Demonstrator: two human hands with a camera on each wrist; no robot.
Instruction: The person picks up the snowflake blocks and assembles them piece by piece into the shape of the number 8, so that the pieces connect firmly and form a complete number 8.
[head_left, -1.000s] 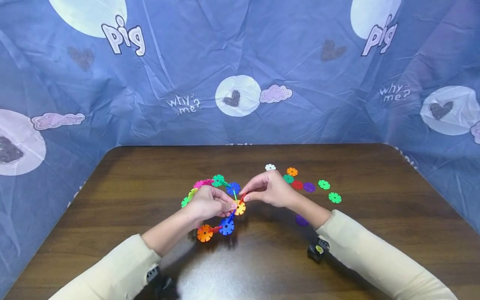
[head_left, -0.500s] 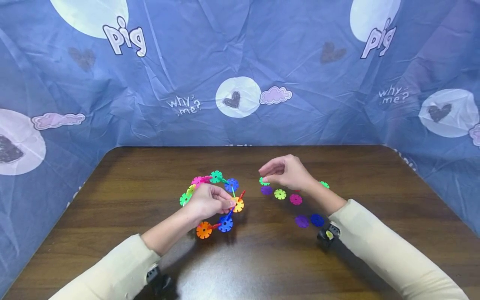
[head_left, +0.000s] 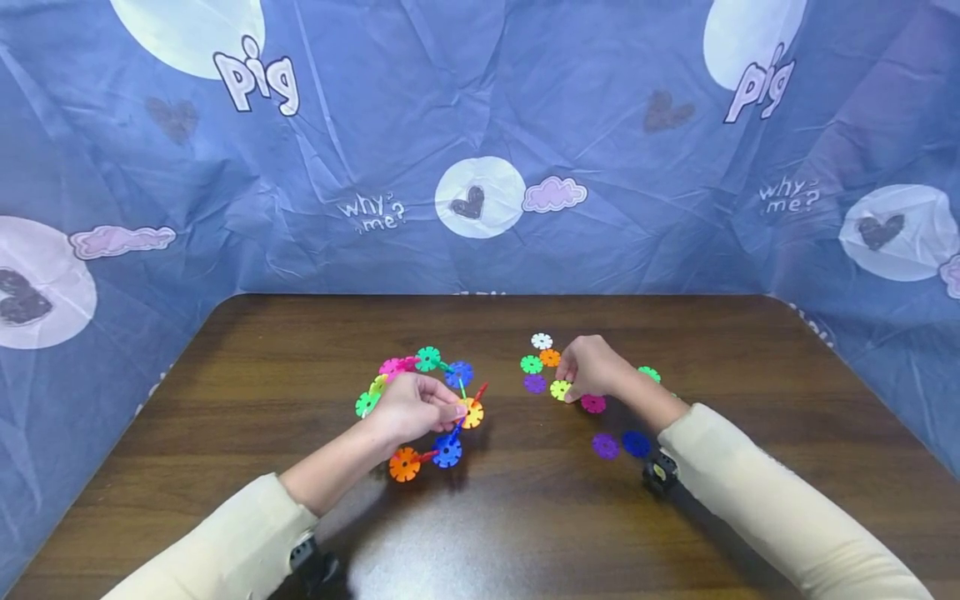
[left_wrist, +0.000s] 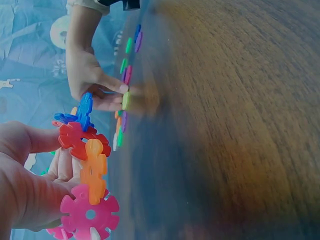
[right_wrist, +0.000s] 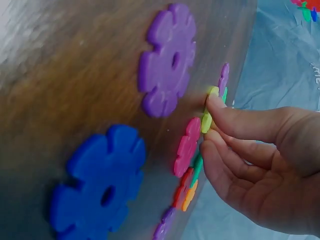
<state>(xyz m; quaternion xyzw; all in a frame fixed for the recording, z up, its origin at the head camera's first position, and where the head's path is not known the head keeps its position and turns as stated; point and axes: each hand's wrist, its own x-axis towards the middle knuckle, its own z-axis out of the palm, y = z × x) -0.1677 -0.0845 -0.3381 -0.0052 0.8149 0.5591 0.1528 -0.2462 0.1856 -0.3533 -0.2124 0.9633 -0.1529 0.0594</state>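
Observation:
My left hand (head_left: 415, 408) grips a curved chain of slotted plastic snowflake discs, pinching it beside a yellow-orange disc (head_left: 471, 413). An upright red disc (head_left: 481, 395) is slotted into that one. A blue disc (head_left: 447, 451) and an orange disc (head_left: 405, 464) form the chain's near end. In the left wrist view, a pink disc (left_wrist: 90, 214) and an upright orange disc (left_wrist: 93, 172) are joined close by the fingers. On the right, my right hand (head_left: 592, 367) has thumb and fingertips on a yellow-green disc (right_wrist: 206, 121) at the tabletop, pinching its edge.
Loose discs lie around the right hand: white (head_left: 542, 341), orange (head_left: 550, 357), green (head_left: 531, 364), purple (head_left: 535, 383) and pink (head_left: 593, 403). Nearer me lie a purple disc (head_left: 606, 446) and a dark blue disc (head_left: 636, 443). A blue printed cloth (head_left: 480, 100) hangs behind the wooden table (head_left: 262, 350).
My right hand has let go of the red disc on the chain, moved right and come down onto the yellow-green disc. The left hand keeps its grip, shifting slightly left.

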